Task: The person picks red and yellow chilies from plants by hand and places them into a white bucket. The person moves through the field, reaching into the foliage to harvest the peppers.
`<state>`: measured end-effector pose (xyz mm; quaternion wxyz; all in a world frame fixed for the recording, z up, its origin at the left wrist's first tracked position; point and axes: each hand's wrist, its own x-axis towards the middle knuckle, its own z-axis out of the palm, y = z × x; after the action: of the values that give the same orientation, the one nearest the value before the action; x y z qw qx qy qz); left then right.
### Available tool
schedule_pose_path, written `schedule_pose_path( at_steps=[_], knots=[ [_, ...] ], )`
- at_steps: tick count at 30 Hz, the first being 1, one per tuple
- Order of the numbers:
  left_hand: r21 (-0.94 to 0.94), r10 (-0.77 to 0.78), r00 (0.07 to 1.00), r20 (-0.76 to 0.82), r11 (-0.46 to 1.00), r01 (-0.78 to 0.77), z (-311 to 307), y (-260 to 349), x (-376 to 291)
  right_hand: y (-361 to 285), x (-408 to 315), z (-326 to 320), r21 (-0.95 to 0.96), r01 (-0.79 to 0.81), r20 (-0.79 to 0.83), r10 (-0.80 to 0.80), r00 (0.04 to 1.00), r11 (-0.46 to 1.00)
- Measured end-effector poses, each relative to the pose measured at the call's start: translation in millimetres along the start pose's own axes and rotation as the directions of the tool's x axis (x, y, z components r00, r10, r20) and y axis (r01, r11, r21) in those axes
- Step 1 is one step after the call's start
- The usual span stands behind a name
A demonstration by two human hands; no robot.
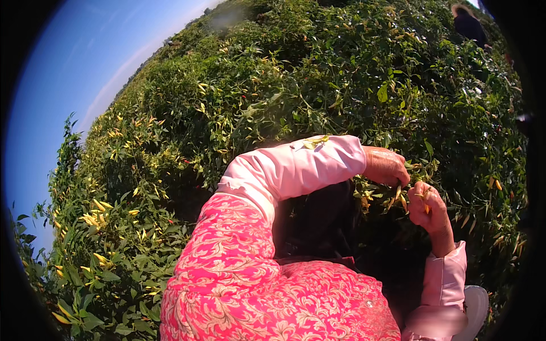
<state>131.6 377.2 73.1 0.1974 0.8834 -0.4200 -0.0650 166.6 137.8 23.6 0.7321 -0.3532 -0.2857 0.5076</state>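
My left hand [384,165] reaches across to the right, into a chili pepper plant. Its fingers are closed at a leafy stem, and pale yellow chili peppers [399,192] hang right below the fingertips. Close beside it, my right hand [436,214] is raised with the fingers curled in. An orange-yellow chili pepper [426,208] shows between its fingers. More peppers [365,201] and leaves hang under my left wrist. How firmly the left fingers hold the stem or a pepper is hidden.
Dense pepper plants [264,98] surround me, with yellow pepper clusters [94,219] at left. A loose leaf [315,142] lies on my left sleeve. A pale rounded object [477,309] is partly hidden by my right sleeve. Another person [468,27] in a brimmed hat is far off, upper right.
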Motion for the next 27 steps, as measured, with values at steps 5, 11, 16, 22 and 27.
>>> schedule_pose_path(
  at_steps=[5,11,16,22,27],
  knots=[
    [-0.106,-0.130,0.971,-0.203,0.988,0.110,-15.6,-3.6,2.2,5.2,4.7,0.5,0.171,0.046,-0.085,-0.032,0.996,0.984],
    [-0.277,-0.242,0.915,-0.323,0.948,0.153,-38.3,-14.1,13.5,8.8,6.4,6.8,0.048,-0.023,-0.115,0.029,0.993,0.999],
    [-0.550,-0.442,0.849,-0.291,0.803,0.229,-56.7,-26.9,8.5,16.4,13.4,-4.2,-0.186,-0.074,-0.105,0.055,0.993,0.980],
    [-0.584,-0.358,0.851,-0.385,0.808,0.076,-68.0,-13.5,5.2,40.2,25.7,-15.4,-0.712,-0.186,-0.326,-0.084,0.942,0.677],
    [-0.627,-0.318,0.806,-0.500,0.775,-0.083,-65.6,-13.9,6.4,86.3,40.1,-23.3,-0.835,-0.276,-0.392,-0.163,0.905,0.476]
  ],
)
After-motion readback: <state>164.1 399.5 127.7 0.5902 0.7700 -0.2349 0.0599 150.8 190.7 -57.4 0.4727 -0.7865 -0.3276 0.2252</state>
